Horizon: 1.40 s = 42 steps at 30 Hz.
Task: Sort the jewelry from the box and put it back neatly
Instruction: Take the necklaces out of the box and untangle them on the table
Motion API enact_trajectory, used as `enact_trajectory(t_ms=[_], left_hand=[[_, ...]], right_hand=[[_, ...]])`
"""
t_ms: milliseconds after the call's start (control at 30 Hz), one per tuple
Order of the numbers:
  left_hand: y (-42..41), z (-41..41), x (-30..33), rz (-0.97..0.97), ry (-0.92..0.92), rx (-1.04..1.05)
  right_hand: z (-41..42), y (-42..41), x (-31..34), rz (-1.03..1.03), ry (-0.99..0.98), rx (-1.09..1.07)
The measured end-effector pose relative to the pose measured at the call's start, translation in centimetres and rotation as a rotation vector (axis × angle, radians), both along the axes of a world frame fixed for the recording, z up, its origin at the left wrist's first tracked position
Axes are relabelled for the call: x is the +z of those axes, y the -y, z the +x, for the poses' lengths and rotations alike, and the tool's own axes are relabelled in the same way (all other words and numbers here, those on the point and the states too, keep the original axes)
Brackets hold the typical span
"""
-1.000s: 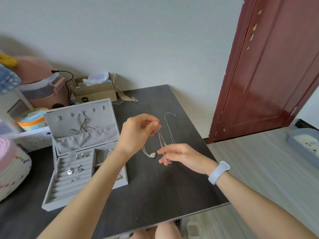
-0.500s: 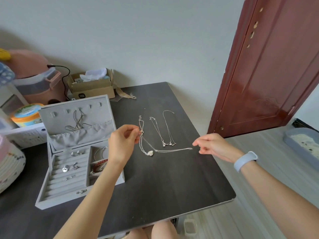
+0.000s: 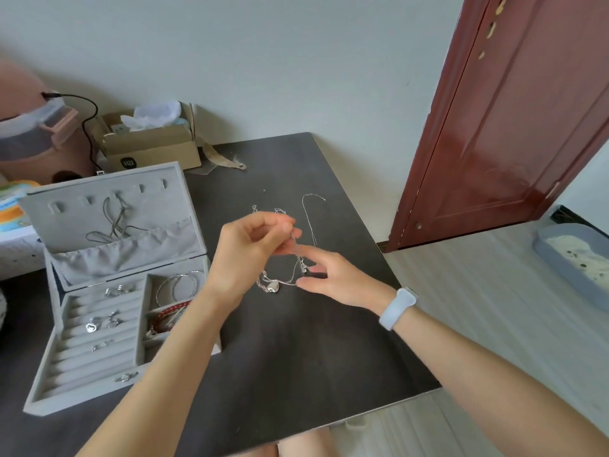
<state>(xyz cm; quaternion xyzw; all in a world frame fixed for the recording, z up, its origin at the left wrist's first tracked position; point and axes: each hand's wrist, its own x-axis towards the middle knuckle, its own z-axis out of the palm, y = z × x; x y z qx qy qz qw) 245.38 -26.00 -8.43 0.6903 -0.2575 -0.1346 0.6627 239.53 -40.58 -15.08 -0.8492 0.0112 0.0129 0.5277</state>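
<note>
- While the thin silver chain necklace (image 3: 294, 255) hangs slack above the dark grey table (image 3: 296, 351), the left hand (image 3: 245, 255) pinches its upper end between thumb and fingertips, so that grip is grasping the chain.
- The right hand (image 3: 336, 278) sits just beside and below the left one, its thumb and forefinger pinching the lower run of the same chain near the table top; its other fingers are spread loosely. A pale blue band (image 3: 397, 308) circles that wrist.
- Below the two hands a silver necklace with a heart-shaped pendant (image 3: 273, 286) lies on the table, its chain partly hidden by the left hand.
- Another fine silver chain (image 3: 309, 212) lies stretched out on the table just behind the hands, apart from them.
- To the left stands the open grey velvet jewelry box (image 3: 108, 291), its lid (image 3: 105, 206) upright with a dark cord (image 3: 113, 225) hanging from its hooks into a fabric pocket.
- In the box's ring rolls sit several small silver rings and earrings (image 3: 100, 323); the right-hand compartments hold thin silver hoop bangles (image 3: 179, 285) and, in front of them, a red bracelet (image 3: 169, 311).
- Behind the box are an open brown cardboard carton (image 3: 148, 150) with white tissue in it and a pink plastic container (image 3: 36, 140) with a black cable.
- A dark red wooden door (image 3: 514, 120) stands at the right, and a grey-blue tray (image 3: 573, 258) rests on the pale floor.
</note>
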Motion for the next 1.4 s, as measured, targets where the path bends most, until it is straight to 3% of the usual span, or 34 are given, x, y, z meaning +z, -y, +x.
enact_trajectory(t_ms=[133, 367, 500, 633, 767, 1033, 1233, 1400], left_hand=[[-0.1, 1.2, 1.9, -0.052, 0.048, 0.044], [-0.9, 2.6, -0.1, -0.025, -0.011, 0.238], [0.3, 1.6, -3.2, 0.168, 0.029, 0.302], [2.9, -1.6, -5.7, 0.423, 0.198, 0.156], [6.0, -3.0, -7.1, 0.523, 0.276, 0.044], [8.8, -0.7, -8.9, 0.635, 0.680, -0.073], [9.4, 1.0, -10.3, 0.691, 0.929, -0.022], [8.6, 1.1, -10.9, 0.670, 0.953, -0.007]], right_hand=[[-0.1, -0.9, 0.9, 0.333, -0.015, 0.087], [-2.0, 4.1, 1.6, 0.437, -0.014, -0.135], [-1.6, 7.9, 1.4, 0.318, -0.060, -0.486], [0.9, 11.2, 1.2, 0.285, -0.119, -0.739], [4.7, 12.8, 1.6, 0.225, -0.181, -0.722], [12.5, 14.8, 0.8, 0.047, -0.140, -0.686], [16.1, 15.0, -0.8, -0.102, -0.085, -0.575], [16.5, 15.0, -1.8, -0.256, 0.023, -0.533]])
